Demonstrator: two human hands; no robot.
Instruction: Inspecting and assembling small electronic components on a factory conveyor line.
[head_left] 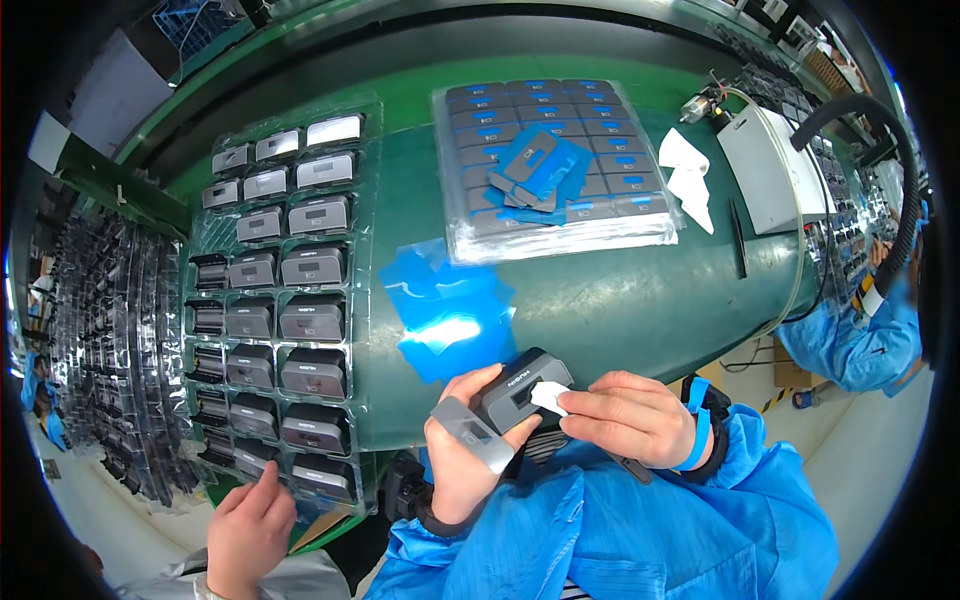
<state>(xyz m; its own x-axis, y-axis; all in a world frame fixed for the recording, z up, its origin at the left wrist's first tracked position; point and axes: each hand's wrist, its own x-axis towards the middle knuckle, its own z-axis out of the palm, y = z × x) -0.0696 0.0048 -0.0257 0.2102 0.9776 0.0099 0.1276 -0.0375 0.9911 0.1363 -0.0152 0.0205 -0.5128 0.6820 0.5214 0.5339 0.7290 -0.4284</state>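
Note:
My left hand (463, 468) is closed around a dark grey device housing (508, 398), tilted above the table's near edge. A flat grey cover plate with a small cutout (472, 434) lies across the same hand's fingers. My right hand (630, 420) pinches a folded white wipe (548, 397) against the small window on the housing's face. Below the right palm a slim dark piece (632, 469) sticks out; its kind and whether I hold it cannot be made out. Just beyond the housing, blue film sheets (440, 300) lie loosely piled on the green table.
A clear tray (365, 270) of grey housings stands at left; another person's hand (255, 525) reaches its near end. Plastic-wrapped grey plates (630, 210) sit at the back, loose blue-filmed plates (540, 170) on top. Right are white wipes (688, 180), black tweezers (738, 240) and a white box (775, 170).

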